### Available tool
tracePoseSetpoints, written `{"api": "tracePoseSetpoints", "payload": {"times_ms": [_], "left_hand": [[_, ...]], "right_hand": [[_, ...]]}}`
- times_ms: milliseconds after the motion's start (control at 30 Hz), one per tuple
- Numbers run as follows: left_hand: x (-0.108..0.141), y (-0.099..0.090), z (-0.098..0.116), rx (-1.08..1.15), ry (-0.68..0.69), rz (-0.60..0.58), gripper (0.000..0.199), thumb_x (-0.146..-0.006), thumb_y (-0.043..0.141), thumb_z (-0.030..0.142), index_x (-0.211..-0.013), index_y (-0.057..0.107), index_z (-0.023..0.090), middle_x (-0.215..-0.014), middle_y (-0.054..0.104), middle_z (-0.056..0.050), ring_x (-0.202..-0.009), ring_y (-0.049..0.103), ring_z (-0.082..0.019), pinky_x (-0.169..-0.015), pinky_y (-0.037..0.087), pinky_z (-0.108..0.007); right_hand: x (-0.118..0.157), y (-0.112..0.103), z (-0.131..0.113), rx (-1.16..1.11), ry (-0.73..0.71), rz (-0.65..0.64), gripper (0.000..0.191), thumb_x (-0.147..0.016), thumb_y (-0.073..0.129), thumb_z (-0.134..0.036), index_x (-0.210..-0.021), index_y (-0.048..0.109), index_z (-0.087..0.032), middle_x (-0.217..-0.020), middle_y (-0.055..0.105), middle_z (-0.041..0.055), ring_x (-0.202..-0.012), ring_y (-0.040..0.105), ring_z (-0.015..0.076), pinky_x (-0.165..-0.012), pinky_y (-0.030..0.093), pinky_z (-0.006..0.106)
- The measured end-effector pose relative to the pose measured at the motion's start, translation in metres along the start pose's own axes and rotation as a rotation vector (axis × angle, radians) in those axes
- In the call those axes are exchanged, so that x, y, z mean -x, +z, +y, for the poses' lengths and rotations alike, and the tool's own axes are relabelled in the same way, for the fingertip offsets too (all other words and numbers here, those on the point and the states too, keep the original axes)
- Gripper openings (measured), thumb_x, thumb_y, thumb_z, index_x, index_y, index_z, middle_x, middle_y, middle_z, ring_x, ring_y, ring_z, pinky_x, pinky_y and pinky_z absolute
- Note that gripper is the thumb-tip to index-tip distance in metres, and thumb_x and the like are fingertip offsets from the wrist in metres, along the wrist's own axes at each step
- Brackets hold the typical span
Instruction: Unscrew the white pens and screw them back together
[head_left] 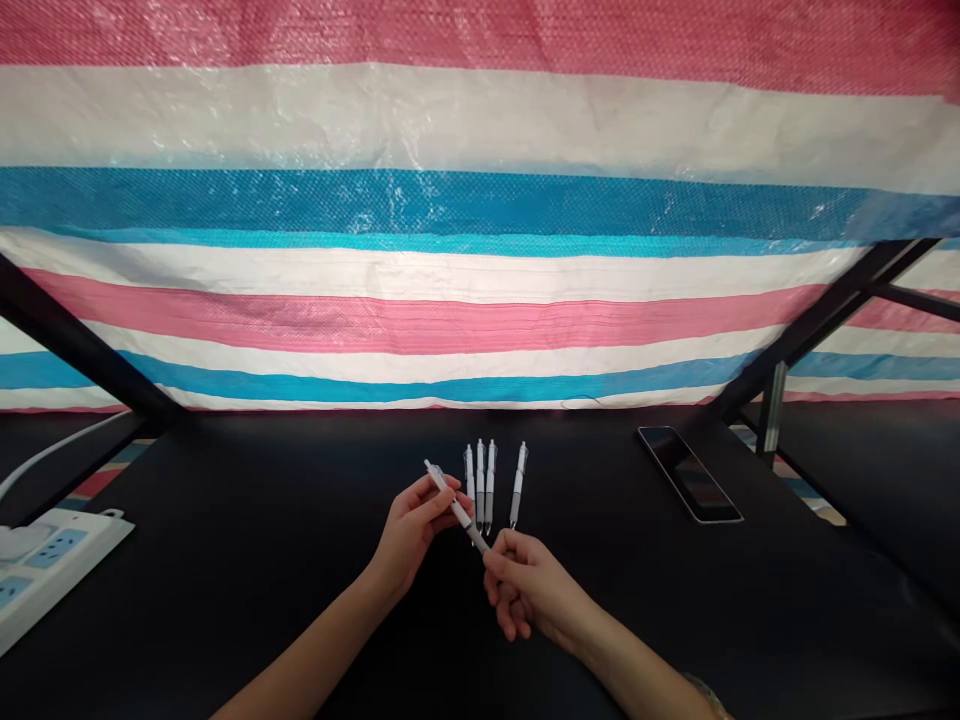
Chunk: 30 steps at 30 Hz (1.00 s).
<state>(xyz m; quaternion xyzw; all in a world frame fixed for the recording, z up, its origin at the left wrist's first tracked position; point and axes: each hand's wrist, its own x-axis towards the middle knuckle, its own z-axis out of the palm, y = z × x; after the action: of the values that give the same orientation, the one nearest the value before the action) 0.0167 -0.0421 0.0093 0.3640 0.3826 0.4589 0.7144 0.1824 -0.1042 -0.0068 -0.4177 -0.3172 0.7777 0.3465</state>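
A white pen with a grey grip (460, 512) is held aslant between both hands above the black table. My left hand (418, 517) pinches its upper barrel between thumb and fingers, the push-button end pointing up and left. At the lower, tip end, the thumb and forefinger of my right hand (525, 580) close on it, hiding the tip. Just beyond the hands lie three similar white pens (481, 485) side by side, the leftmost partly covered by my left fingers. A separate white pen (518, 483) lies a little to their right, above my right hand.
A dark-screened phone (690, 475) lies at the right of the black table (300, 470). At the left edge stands a white power strip (67, 560) with a cable (60, 450). Black metal bars (810, 345) rise at both sides. A striped plastic sheet (450, 320) hangs behind.
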Motion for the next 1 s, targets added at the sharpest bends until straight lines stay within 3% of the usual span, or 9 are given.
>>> {"api": "tracePoseSetpoints", "payload": {"times_ms": [133, 233, 300, 467, 533, 633, 867, 1000], "left_hand": [[0.0004, 0.0009, 0.0008, 0.003, -0.005, 0.002, 0.016, -0.077, 0.066, 0.026, -0.087, 0.064, 0.013, -0.075, 0.069, -0.008, -0.073, 0.064, -0.019, -0.072, 0.050, -0.030], [0.0014, 0.0020, 0.0019, -0.002, 0.003, -0.002, 0.016, -0.076, 0.067, 0.026, -0.086, 0.064, 0.013, -0.075, 0.068, -0.008, -0.073, 0.064, -0.019, -0.072, 0.050, -0.030], [0.0019, 0.0025, 0.0023, -0.006, 0.000, -0.013, 0.016, -0.076, 0.066, 0.026, -0.086, 0.064, 0.013, -0.075, 0.068, -0.008, -0.073, 0.064, -0.019, -0.073, 0.050, -0.031], [0.0022, 0.0025, 0.0018, 0.005, -0.003, -0.026, 0.017, -0.078, 0.065, 0.026, -0.089, 0.064, 0.014, -0.078, 0.068, -0.008, -0.077, 0.064, -0.021, -0.077, 0.049, -0.033], [0.0026, 0.0024, 0.0015, 0.000, 0.005, -0.033, 0.017, -0.078, 0.065, 0.026, -0.089, 0.064, 0.014, -0.079, 0.068, -0.008, -0.078, 0.063, -0.021, -0.078, 0.049, -0.034], [0.0034, 0.0027, 0.0014, -0.008, 0.020, -0.069, 0.015, -0.080, 0.063, 0.026, -0.090, 0.063, 0.015, -0.079, 0.067, -0.008, -0.079, 0.062, -0.021, -0.078, 0.048, -0.034], [0.0032, 0.0047, -0.0010, 0.021, 0.037, -0.160, 0.010, -0.080, 0.062, 0.025, -0.085, 0.061, 0.015, -0.073, 0.064, -0.005, -0.072, 0.061, -0.019, -0.075, 0.047, -0.033], [0.0029, 0.0057, 0.0014, -0.019, 0.037, -0.103, 0.016, -0.081, 0.062, 0.027, -0.092, 0.063, 0.016, -0.076, 0.065, -0.006, -0.073, 0.061, -0.019, -0.075, 0.047, -0.033]], "right_hand": [[0.0007, 0.0021, -0.0016, 0.003, 0.034, -0.025, 0.051, -0.076, 0.050, -0.064, -0.080, 0.050, -0.014, -0.057, 0.059, 0.0007, -0.036, 0.055, 0.0103, -0.030, 0.032, 0.015], [0.0007, 0.0023, -0.0005, 0.070, -0.024, 0.009, 0.045, -0.072, 0.060, -0.059, -0.082, 0.046, -0.017, -0.063, 0.061, -0.0007, -0.037, 0.055, 0.0106, -0.030, 0.033, 0.015], [0.0003, 0.0013, 0.0005, 0.122, -0.054, 0.019, 0.044, -0.071, 0.063, -0.056, -0.076, 0.046, -0.016, -0.057, 0.059, -0.0018, -0.035, 0.053, 0.0098, -0.028, 0.030, 0.014], [0.0003, 0.0012, -0.0009, 0.019, 0.035, -0.057, 0.052, -0.078, 0.048, -0.063, -0.080, 0.054, -0.011, -0.056, 0.059, 0.0019, -0.035, 0.053, 0.0089, -0.030, 0.032, 0.015], [0.0004, 0.0026, -0.0010, 0.053, 0.000, -0.029, 0.049, -0.075, 0.054, -0.061, -0.084, 0.051, -0.013, -0.059, 0.061, 0.0011, -0.036, 0.054, 0.0099, -0.030, 0.033, 0.015], [-0.0001, 0.0028, 0.0013, 0.157, -0.094, 0.022, 0.045, -0.071, 0.061, -0.058, -0.076, 0.047, -0.016, -0.052, 0.058, -0.0018, -0.033, 0.052, 0.0104, -0.028, 0.029, 0.014], [-0.0003, -0.0030, 0.0032, -0.003, 0.064, -0.150, 0.042, -0.077, 0.056, -0.053, -0.064, 0.050, -0.013, -0.045, 0.056, 0.0021, -0.027, 0.045, 0.0077, -0.028, 0.018, 0.015], [0.0019, 0.0001, -0.0023, 0.008, 0.026, -0.071, 0.044, -0.077, 0.057, -0.052, -0.075, 0.059, -0.009, -0.054, 0.060, 0.0047, -0.037, 0.052, 0.0092, -0.032, 0.031, 0.015]]}}
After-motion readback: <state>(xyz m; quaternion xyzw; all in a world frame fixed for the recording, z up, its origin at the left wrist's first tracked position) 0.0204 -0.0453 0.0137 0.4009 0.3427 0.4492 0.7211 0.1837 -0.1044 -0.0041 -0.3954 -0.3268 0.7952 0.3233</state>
